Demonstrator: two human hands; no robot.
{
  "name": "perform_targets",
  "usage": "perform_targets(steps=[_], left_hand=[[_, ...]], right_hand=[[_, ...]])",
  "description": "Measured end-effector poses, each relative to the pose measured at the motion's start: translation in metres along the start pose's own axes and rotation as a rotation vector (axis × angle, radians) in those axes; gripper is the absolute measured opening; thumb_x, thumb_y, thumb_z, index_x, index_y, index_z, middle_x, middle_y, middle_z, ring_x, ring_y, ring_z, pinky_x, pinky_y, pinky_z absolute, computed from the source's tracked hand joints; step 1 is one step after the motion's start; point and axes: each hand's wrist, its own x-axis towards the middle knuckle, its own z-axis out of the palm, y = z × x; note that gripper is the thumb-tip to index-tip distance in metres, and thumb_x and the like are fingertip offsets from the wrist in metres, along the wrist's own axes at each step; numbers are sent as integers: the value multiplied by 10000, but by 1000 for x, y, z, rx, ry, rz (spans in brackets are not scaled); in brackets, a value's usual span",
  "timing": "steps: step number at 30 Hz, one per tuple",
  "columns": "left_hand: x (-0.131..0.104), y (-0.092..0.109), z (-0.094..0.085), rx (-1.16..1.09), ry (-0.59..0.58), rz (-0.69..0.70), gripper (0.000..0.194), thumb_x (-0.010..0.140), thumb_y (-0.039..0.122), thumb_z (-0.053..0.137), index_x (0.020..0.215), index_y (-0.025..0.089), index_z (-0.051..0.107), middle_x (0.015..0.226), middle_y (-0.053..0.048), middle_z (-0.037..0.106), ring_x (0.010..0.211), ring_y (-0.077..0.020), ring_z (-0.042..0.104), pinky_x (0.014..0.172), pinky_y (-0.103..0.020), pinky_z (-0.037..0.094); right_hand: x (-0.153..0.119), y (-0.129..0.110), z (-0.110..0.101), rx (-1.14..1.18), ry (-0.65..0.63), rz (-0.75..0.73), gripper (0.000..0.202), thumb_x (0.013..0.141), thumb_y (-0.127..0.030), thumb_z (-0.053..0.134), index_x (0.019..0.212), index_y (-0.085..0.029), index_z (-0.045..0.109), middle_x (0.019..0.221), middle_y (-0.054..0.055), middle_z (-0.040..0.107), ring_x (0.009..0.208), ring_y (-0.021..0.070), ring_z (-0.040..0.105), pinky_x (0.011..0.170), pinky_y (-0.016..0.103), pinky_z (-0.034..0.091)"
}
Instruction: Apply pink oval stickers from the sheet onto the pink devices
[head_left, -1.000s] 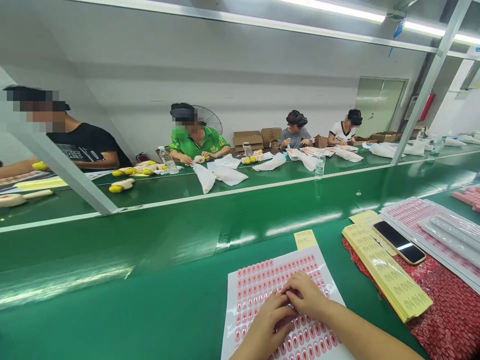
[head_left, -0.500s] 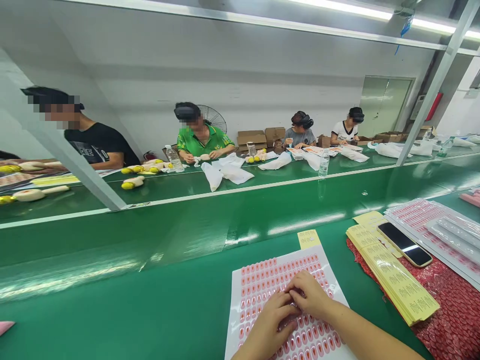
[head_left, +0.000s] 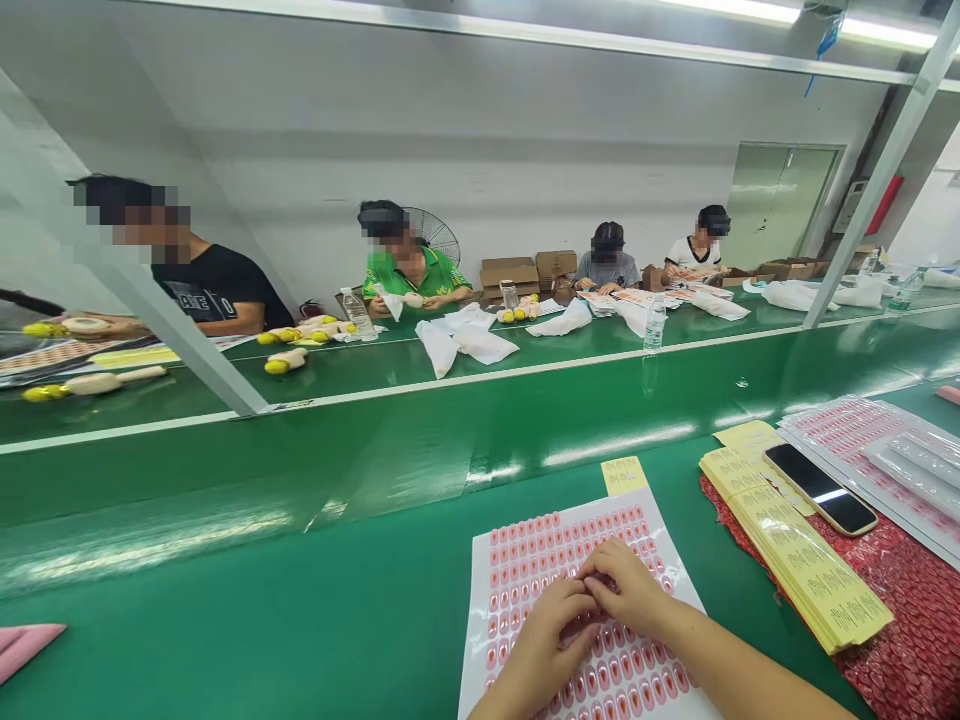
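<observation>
A white sheet (head_left: 480, 570) covered in rows of small glossy pink oval stickers, each with a red-orange centre, lies on the green surface. My left hand (head_left: 551, 630) rests over its middle, fingers curled. Coming in from the lower right, my right hand (head_left: 626, 590) meets it, with its fingertips bent down against the left fingertips. Both hands are closed at the sheet, and whatever is between their fingertips is hidden or too small to make out. At the sheet's far edge lies a small yellow label (head_left: 624, 475).
On the right are a yellow label stack (head_left: 795, 550), a phone (head_left: 821, 488), red bubble wrap (head_left: 911, 610) and another sticker sheet (head_left: 840, 425). A pink piece (head_left: 26, 648) sits far left. Across the belt, several people work near a water bottle (head_left: 654, 325) and white bags (head_left: 480, 342).
The view has turned slightly left, so more of the pink piece shows. My hands stay nearly still on the sheet. The person in green has raised a white bag.
</observation>
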Motion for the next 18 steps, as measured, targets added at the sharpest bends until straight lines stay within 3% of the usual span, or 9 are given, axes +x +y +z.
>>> perform_targets(steps=[7, 13, 18], left_hand=[[-2, -5, 2, -154, 149, -98, 330, 770, 189, 491, 1100, 203, 496, 1110, -72, 573, 1011, -191, 537, 883, -347, 431], [-7, -9, 7, -10, 72, 44, 477, 742, 125, 496, 1201, 228, 416, 1190, -81, 522, 1078, -206, 488, 908, -366, 413], [-6, -7, 7, 65, 87, 106, 421, 762, 139, 490, 1168, 238, 445, 1158, -93, 542, 1059, -219, 495, 892, -380, 415]], right_hand=[[-2, 0, -4, 85, 6, -29, 169, 780, -255, 487, 912, -201, 577, 830, 33, 596, 774, 163, 519, 716, 305, 395], [-3, -3, -2, 114, 51, -64, 261, 651, -62, 463, 829, -200, 595, 818, 32, 592, 802, 168, 520, 732, 309, 397], [-5, -4, -1, 81, 110, -114, 294, 669, -71, 453, 858, -221, 620, 803, 31, 597, 791, 172, 523, 725, 325, 401]])
